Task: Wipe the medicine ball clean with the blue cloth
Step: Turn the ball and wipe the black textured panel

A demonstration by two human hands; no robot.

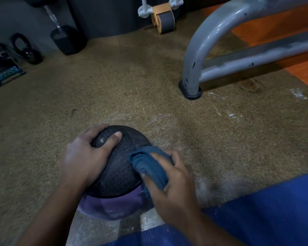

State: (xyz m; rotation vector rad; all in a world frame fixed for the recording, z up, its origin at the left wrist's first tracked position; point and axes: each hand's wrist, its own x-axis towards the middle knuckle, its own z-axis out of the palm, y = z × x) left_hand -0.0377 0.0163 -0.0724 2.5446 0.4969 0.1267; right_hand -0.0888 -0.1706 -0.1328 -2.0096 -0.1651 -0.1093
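Observation:
A dark textured medicine ball (119,167) with a purple lower band rests on the speckled brown floor mat, low in the middle of the head view. My left hand (85,155) grips its upper left side, fingers spread over the top. My right hand (169,181) holds a bunched blue cloth (148,164) pressed against the ball's right side. The ball's underside and far side are hidden.
A grey metal tube frame (199,55) stands on the mat at the right. A blue mat (267,210) lies at the bottom right. A dumbbell (64,38), a kettlebell (25,48) and a wheeled roller (164,18) sit along the back wall.

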